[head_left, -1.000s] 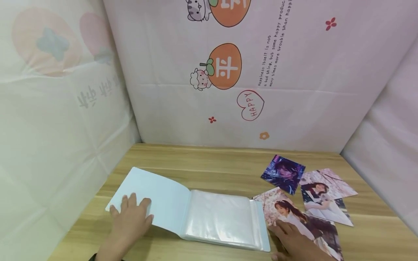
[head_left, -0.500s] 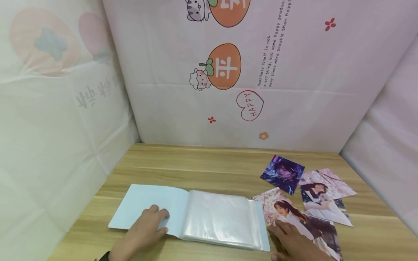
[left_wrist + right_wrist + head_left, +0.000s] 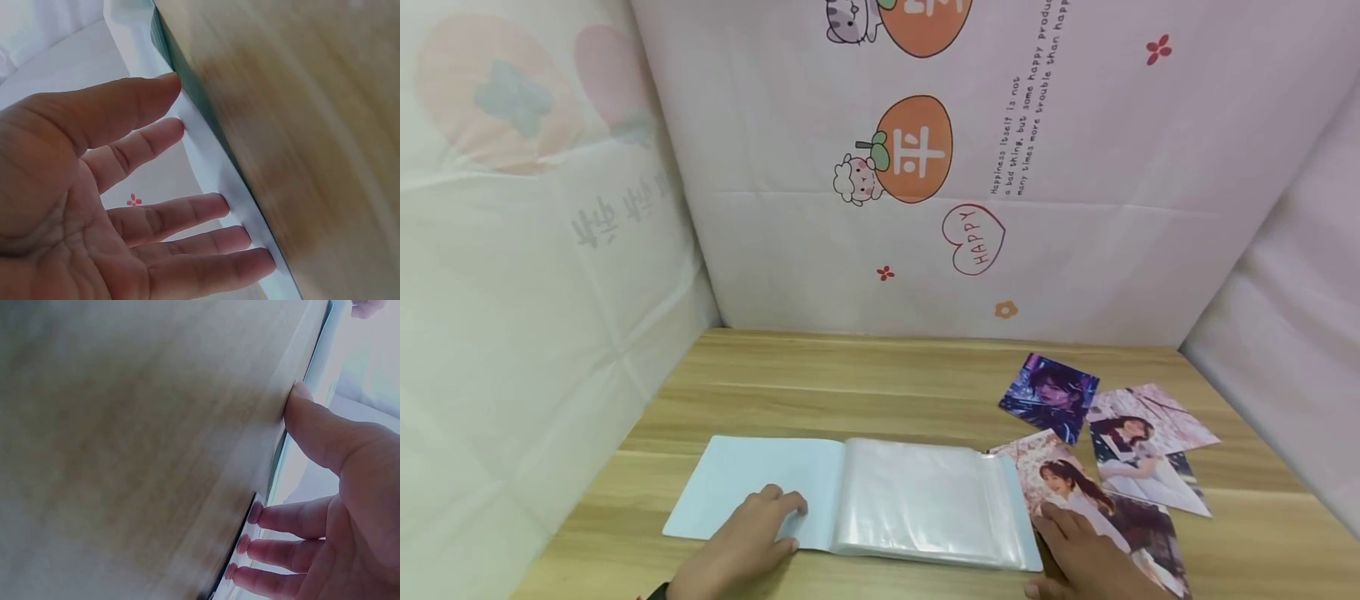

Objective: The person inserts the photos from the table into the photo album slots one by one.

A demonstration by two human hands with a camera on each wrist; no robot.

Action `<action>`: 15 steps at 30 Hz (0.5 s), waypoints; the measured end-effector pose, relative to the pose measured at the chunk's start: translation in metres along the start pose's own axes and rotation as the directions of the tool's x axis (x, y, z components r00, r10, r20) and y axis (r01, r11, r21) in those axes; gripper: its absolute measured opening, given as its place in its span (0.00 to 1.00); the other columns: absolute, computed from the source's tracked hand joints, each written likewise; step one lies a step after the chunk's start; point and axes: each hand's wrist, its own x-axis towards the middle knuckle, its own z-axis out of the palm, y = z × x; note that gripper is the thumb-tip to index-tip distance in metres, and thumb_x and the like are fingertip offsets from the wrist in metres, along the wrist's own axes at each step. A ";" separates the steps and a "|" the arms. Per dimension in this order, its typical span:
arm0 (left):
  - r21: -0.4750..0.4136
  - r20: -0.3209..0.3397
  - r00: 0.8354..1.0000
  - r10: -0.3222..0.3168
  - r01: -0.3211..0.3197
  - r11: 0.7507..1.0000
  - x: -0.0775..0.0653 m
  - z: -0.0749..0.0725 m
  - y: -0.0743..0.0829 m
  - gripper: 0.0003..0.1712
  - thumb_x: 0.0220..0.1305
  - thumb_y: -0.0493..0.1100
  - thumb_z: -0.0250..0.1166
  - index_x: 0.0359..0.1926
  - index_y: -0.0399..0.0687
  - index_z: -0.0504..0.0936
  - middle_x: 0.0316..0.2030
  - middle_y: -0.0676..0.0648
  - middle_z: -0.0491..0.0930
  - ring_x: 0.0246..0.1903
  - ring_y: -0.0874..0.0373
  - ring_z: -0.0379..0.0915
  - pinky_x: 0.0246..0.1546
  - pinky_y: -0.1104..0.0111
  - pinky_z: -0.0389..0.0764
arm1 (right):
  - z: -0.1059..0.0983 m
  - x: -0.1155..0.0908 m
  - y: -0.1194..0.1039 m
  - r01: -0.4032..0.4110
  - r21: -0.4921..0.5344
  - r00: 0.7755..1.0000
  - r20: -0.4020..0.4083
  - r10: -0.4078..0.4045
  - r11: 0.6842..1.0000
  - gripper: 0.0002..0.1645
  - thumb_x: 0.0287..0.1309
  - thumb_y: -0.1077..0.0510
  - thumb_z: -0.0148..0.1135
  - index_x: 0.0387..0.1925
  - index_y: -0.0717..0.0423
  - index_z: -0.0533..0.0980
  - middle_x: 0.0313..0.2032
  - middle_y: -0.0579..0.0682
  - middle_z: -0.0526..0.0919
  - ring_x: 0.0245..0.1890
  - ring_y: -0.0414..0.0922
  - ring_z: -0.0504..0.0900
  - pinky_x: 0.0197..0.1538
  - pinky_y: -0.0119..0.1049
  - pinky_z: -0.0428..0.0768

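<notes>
A photo album lies open on the table, with a pale blue cover (image 3: pixel 756 471) folded out left and clear plastic sleeves (image 3: pixel 917 500) on the right. My left hand (image 3: pixel 737 537) rests on the cover's near part; in the left wrist view its fingertips (image 3: pixel 259 262) touch the cover with fingers spread and fairly straight. Just beyond the album's right edge, my right hand (image 3: pixel 1086 554) rests on a photo (image 3: pixel 1078 492) of a person among pink blossoms. The right wrist view shows these fingers (image 3: pixel 290 553) extended, tips down on the photo, thumb beside the album's edge.
Behind the right hand lie a purple-blue photo (image 3: pixel 1051 396), a pink blossom photo (image 3: pixel 1172 417) and another photo (image 3: pixel 1150 483) partly beneath it. Printed white cloth (image 3: pixel 805 258) stands at the back and both sides of the wooden table (image 3: pixel 850 383).
The raised cover has come down flat as my left hand slid right across it. The album has shifted slightly right. My right hand and the photo under it moved a little right too.
</notes>
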 end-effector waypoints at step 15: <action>-0.019 0.081 0.996 -0.027 0.029 0.999 0.005 -0.007 0.000 0.21 0.48 0.39 0.71 0.46 0.44 0.78 0.34 0.49 0.69 0.30 0.55 0.64 0.31 0.60 0.71 | -0.024 -0.002 -0.001 -0.204 -0.142 0.968 -0.175 0.179 0.968 0.49 0.44 0.35 0.67 0.58 0.66 0.67 0.55 0.70 0.68 0.49 0.67 0.70 0.37 0.62 0.73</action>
